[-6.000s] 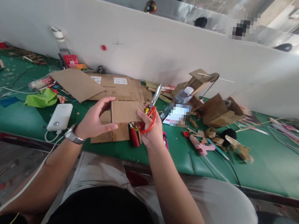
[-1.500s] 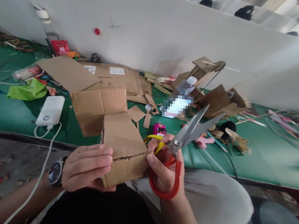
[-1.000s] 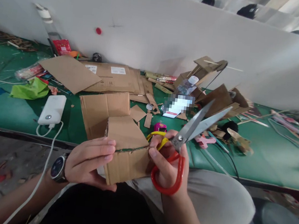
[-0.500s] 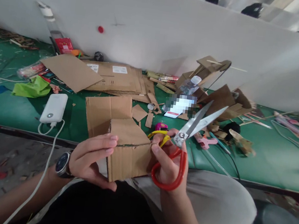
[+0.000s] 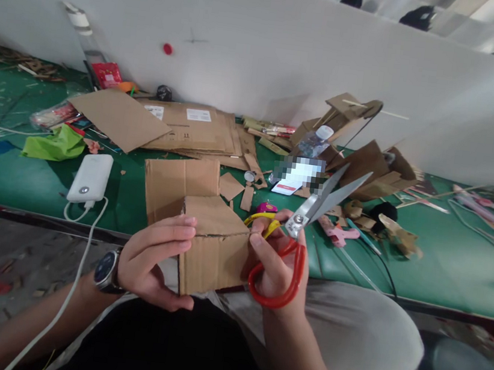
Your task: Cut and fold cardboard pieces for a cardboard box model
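Between the left hand point(image 5: 150, 260) and right hand point(image 5: 277, 268), gripped by both, sits folded cardboard point(image 5: 214, 259). The right hand also holds scissors point(image 5: 299, 219), blades parted; beyond the left hand lies a white power bank point(image 5: 90, 178).

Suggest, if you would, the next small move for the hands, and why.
Perhaps the right hand should close the scissors: they stand open in its grip while its thumb rests at a corner of the folded cardboard. The left hand holds the other end, so the cardboard would probably stay steady.
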Available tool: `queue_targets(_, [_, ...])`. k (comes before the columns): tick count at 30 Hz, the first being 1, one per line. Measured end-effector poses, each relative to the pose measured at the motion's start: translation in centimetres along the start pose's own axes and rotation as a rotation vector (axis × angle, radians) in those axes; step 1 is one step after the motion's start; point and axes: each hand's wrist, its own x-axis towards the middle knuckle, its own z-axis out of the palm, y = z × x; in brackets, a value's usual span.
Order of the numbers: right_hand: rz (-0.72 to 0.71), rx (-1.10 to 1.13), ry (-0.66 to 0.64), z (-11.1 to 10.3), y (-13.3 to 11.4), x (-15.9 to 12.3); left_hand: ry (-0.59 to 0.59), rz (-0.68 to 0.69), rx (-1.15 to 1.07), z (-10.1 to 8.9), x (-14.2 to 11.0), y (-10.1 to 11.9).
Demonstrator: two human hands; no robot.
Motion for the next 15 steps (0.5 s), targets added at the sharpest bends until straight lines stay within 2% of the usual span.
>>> queue_targets(3, [0.012,0.011,0.010,0.0,-0.2,0.0,0.015,0.092,-0.036,0.1,0.8,0.0])
queue_targets(8, [0.033,-0.012,0.034,0.2,-0.5,0.1,-0.038,0.089,-0.052,-0.1,1.5,0.0])
queue_targets(15, [0.004,-0.043,0.021,0.4,-0.6,-0.3,0.023,0.071,-0.038,0.3,0.8,-0.4])
